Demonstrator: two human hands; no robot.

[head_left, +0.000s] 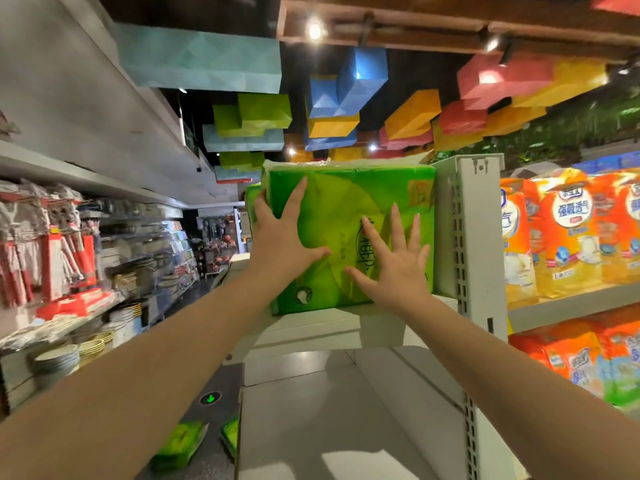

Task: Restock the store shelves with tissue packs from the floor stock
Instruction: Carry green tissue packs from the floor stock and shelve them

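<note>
Tissue pack [349, 233] on top shelf [332, 327], 2 packs [180, 448] on floor [221, 382] below-left, prob

Two bare forearms reach forward and up, side by side. The left hand [280, 233] and the right hand [394, 261] are both held flat, palms forward, fingers straight and spread wide, thumbs pointing toward each other.

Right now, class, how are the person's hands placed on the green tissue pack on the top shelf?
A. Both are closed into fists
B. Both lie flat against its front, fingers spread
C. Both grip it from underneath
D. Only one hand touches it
B: the left hand and right hand both press spread, straight fingers against the front of the green tissue pack.
</note>
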